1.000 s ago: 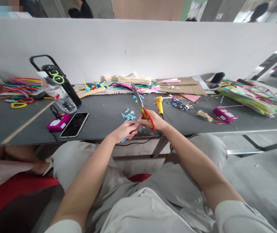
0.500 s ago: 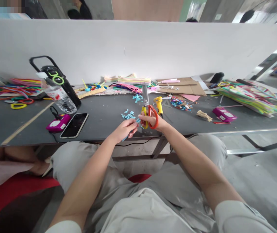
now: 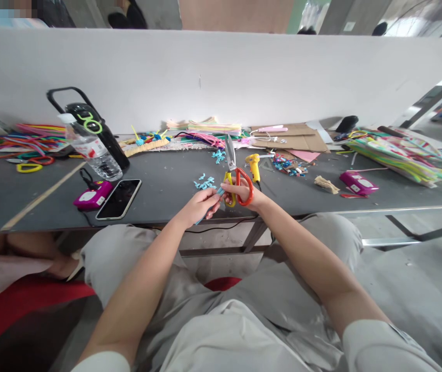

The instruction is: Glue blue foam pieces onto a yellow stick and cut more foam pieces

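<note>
My left hand is closed on a thin blue strip, whose upper end sticks out toward my other hand. My right hand holds a pair of scissors with one red and one yellow handle, blades pointing up and away from me. The right fingertips also touch the end of the blue strip, so both hands meet there. Just beyond them, small cut blue pieces lie scattered on the dark table. Another little heap of blue pieces is farther back.
A yellow glue gun stands right of the scissors, near mixed coloured bits. To the left are a phone, a purple box, a water bottle and a black flask. Pipe cleaners pile up at right.
The scissors have tilted slightly, their blade tips shifting a little left and lower. Both hands keep nearly the same place around the blue strip.
</note>
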`<control>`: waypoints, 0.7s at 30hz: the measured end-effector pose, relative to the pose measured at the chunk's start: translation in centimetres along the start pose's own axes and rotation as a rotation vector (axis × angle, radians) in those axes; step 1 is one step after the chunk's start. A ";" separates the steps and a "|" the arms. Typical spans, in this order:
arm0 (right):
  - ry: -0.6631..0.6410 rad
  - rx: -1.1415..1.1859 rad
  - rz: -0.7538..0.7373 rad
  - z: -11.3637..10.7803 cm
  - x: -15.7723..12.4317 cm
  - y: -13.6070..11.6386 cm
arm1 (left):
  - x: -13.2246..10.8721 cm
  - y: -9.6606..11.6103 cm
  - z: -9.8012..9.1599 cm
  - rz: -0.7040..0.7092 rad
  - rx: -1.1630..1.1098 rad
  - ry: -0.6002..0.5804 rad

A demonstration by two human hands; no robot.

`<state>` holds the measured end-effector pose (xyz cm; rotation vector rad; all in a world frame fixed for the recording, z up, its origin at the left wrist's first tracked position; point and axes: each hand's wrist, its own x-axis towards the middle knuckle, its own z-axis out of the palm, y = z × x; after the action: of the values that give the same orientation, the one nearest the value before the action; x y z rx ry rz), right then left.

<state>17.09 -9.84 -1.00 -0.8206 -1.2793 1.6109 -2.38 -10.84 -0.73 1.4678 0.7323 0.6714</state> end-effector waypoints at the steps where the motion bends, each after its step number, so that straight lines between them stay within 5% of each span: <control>1: 0.003 0.015 0.007 -0.1 0.1 0.1 | 0.0 0.0 0.0 0.007 0.000 0.004; 21: -0.086 0.001 -0.079 -0.3 0.0 -0.1 | 0.1 0.1 0.2 0.034 0.039 0.065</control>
<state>17.43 -9.74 -1.02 -0.6977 -1.3544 1.5983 -2.16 -10.88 -0.66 1.5025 0.7755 0.7371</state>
